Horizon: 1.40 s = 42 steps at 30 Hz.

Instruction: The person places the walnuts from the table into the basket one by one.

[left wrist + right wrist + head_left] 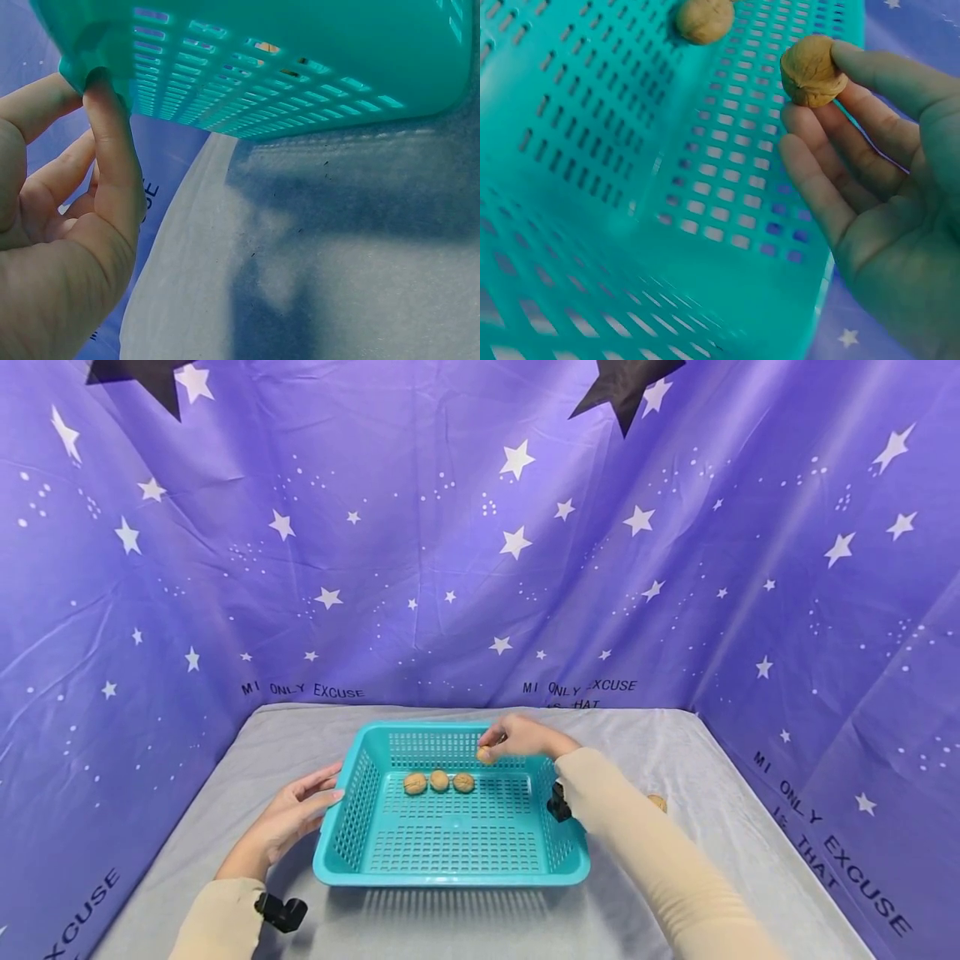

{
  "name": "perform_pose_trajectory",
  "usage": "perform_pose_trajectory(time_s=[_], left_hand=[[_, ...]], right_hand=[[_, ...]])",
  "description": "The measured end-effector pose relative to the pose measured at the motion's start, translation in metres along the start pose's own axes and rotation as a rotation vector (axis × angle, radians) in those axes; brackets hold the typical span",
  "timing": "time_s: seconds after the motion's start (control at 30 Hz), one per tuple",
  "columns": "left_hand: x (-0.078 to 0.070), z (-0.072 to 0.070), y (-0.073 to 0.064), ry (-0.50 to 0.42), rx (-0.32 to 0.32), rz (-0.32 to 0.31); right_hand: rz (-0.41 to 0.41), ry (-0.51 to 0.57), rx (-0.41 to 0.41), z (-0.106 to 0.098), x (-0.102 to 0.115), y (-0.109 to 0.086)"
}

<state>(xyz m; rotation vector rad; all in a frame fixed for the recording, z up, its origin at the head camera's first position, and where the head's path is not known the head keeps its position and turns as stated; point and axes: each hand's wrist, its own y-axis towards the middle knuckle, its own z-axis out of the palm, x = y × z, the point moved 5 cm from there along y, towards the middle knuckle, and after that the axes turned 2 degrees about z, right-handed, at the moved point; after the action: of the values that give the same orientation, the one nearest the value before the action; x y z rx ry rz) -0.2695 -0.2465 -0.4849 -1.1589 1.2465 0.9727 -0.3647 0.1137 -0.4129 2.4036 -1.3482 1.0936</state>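
Observation:
A turquoise perforated plastic basket (453, 880) is on the grey-covered table. My left hand (288, 814) pinches its left rim between thumb and fingers; the left wrist view shows the thumb (112, 142) at the lip. Over the basket's far right part, my right hand (525, 737) holds a walnut (810, 73) between thumb and fingertips. Inside, toward the back, three walnuts lie in a row: a left walnut (415, 783), a middle walnut (439, 781) and a right walnut (463, 782).
Another walnut (658, 802) rests on the table to the right, partly hidden by the right sleeve (645, 843). A purple star-printed curtain (450, 527) hangs behind and along both sides of the grey tablecloth (750, 860).

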Motion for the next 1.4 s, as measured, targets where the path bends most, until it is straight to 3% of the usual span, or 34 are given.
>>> perform_pose_trajectory(time_s=[0.27, 0.7, 1.07, 1.4], left_hand=[[-0.001, 0.001, 0.0, -0.01, 0.01, 0.004], [0.001, 0.0, -0.002, 0.011, 0.004, -0.001], [0.001, 0.0, -0.002, 0.019, -0.007, 0.002], [-0.001, 0.001, -0.002, 0.02, -0.016, 0.0]], right_hand=[[0.117, -0.01, 0.003, 0.022, -0.012, 0.003], [0.16, -0.066, -0.03, 0.045, -0.028, 0.01], [0.174, -0.06, -0.022, 0.042, -0.025, 0.009], [0.133, -0.051, -0.013, 0.014, -0.002, 0.0]])
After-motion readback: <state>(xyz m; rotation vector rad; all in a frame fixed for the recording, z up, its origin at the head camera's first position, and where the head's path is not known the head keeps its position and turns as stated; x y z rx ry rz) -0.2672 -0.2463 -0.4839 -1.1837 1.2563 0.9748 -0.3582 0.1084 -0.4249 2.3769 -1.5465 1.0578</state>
